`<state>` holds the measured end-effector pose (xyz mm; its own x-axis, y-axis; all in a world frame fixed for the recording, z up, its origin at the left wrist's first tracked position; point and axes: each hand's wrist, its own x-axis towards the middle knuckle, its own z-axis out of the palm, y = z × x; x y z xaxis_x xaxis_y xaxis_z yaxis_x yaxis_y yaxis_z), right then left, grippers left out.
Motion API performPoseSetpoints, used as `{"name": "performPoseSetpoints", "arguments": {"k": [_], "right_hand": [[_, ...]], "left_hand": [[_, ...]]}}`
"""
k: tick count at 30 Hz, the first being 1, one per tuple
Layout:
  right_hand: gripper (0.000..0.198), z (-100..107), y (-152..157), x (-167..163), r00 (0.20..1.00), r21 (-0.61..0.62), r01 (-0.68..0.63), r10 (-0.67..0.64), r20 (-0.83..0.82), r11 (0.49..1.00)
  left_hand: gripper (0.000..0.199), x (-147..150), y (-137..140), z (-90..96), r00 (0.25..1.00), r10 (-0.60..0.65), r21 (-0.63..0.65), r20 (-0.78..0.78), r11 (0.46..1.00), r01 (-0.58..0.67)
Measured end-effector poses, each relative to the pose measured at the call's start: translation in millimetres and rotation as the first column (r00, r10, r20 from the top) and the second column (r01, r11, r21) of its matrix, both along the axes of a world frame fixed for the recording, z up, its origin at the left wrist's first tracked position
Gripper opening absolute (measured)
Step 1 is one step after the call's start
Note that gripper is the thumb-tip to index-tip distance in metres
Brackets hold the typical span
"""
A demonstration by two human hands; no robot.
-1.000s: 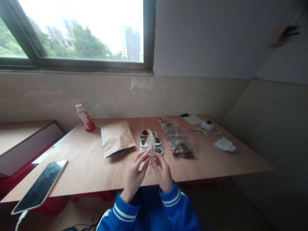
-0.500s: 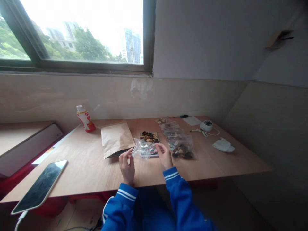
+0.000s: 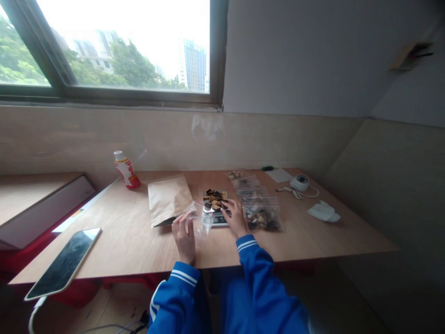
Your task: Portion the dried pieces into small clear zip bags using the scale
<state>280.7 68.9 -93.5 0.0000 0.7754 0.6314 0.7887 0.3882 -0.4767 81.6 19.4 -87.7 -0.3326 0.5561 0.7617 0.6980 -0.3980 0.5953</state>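
Observation:
My left hand (image 3: 184, 236) pinches the edge of a clear zip bag (image 3: 204, 223), which hangs loose to its right. Dried brown and dark slices (image 3: 213, 198) lie heaped on a small digital scale (image 3: 219, 220). At the right edge of that heap is my right hand (image 3: 236, 217), thumb and fingers apart, fingertips at the slices. Whether it touches a slice is hard to make out. A kraft paper pouch (image 3: 169, 197) lies flat to the left of the scale, its dark opening towards me. Just right of my right hand is a filled clear bag (image 3: 266, 218) of similar pieces.
Several more clear bags (image 3: 248, 182) run back in a row. A bottle (image 3: 126, 171) stands at the back left, and a phone (image 3: 64, 262) overhangs the front left edge. A white camera (image 3: 299, 183) with its cable and a crumpled white tissue (image 3: 324, 211) lie at the right.
My right hand has let go of the zip bag and moved to the slices on the scale. The bag now hangs from my left hand alone, leaving the scale more visible.

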Motion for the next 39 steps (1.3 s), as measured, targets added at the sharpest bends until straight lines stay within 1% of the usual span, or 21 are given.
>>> {"name": "performPoseSetpoints", "arguments": {"k": [4, 10, 14, 18, 20, 22, 24, 26, 27, 29, 31, 33, 36, 37, 38, 39], "right_hand": [[0.021, -6, 5, 1, 0.996, 0.043, -0.031, 0.035, -0.086, 0.999], [0.021, -9, 7, 3, 0.976, 0.069, -0.065, 0.077, -0.201, 0.996], [0.020, -7, 6, 4, 0.954, 0.087, -0.002, 0.028, -0.299, 0.996], [0.021, -7, 4, 7, 0.918, 0.119, 0.064, -0.012, -0.395, 0.991], [0.021, -3, 1, 5, 0.896, 0.138, 0.099, -0.028, -0.444, 0.986], [0.022, 7, -5, -1, 0.881, 0.160, 0.115, -0.026, -0.473, 0.981], [0.020, 23, -14, -11, 0.890, 0.181, 0.049, 0.039, -0.453, 0.982], [0.019, 43, -25, -23, 0.903, 0.182, -0.110, 0.174, -0.392, 0.977], [0.019, 52, -29, -29, 0.896, 0.169, -0.208, 0.257, -0.362, 0.963], [0.020, 68, -37, -39, 0.850, 0.124, -0.394, 0.413, -0.327, 0.911], [0.022, 76, -42, -44, 0.788, 0.068, -0.521, 0.510, -0.343, 0.851], [0.026, 75, -43, -43, 0.737, 0.029, -0.566, 0.521, -0.429, 0.824], [0.035, 61, -36, -36, 0.650, 0.018, -0.568, 0.462, -0.604, 0.823], [0.038, 55, -31, -33, 0.630, 0.026, -0.552, 0.438, -0.641, 0.833], [0.039, 48, -26, -30, 0.632, 0.032, -0.521, 0.411, -0.657, 0.853], [0.038, 42, -20, -28, 0.660, 0.036, -0.469, 0.378, -0.650, 0.882]], "left_hand": [[0.027, 0, 0, 0.9, 1.000, -0.019, 0.006, 0.017, 1.000, 0.019], [0.027, 1, -1, 3.4, 0.999, -0.026, 0.004, 0.043, 1.000, 0.026], [0.027, 1, -2, 2.4, 0.998, -0.036, 0.015, 0.052, 0.999, 0.035], [0.027, 1, -3, 2.5, 0.996, -0.068, -0.004, 0.058, 0.998, 0.068], [0.027, 1, -3, 3.2, 0.995, -0.081, -0.017, 0.057, 0.996, 0.082], [0.027, 2, -3, 3.7, 0.995, -0.089, -0.025, 0.055, 0.996, 0.090], [0.027, 2, -2, 3.9, 0.994, -0.094, -0.028, 0.052, 0.995, 0.096], [0.028, 2, -2, 3.4, 0.994, -0.099, -0.029, 0.049, 0.994, 0.101], [0.028, 2, -1, 3.0, 0.993, -0.103, -0.031, 0.049, 0.994, 0.105], [0.028, 2, -2, 1.9, 0.992, -0.111, -0.039, 0.059, 0.993, 0.113], [0.029, 2, -2, 1.0, 0.989, -0.121, -0.056, 0.084, 0.990, 0.126], [0.030, 3, -3, 0.5, 0.986, -0.126, -0.072, 0.110, 0.988, 0.135], [0.030, 3, -3, 0.7, 0.985, -0.127, -0.074, 0.116, 0.988, 0.136], [0.030, 2, -3, 0.7, 0.986, -0.125, -0.067, 0.110, 0.989, 0.133], [0.030, 2, -3, 0.7, 0.987, -0.123, -0.061, 0.104, 0.990, 0.130], [0.030, 2, -3, 0.4, 0.987, -0.123, -0.058, 0.101, 0.990, 0.129]]}}
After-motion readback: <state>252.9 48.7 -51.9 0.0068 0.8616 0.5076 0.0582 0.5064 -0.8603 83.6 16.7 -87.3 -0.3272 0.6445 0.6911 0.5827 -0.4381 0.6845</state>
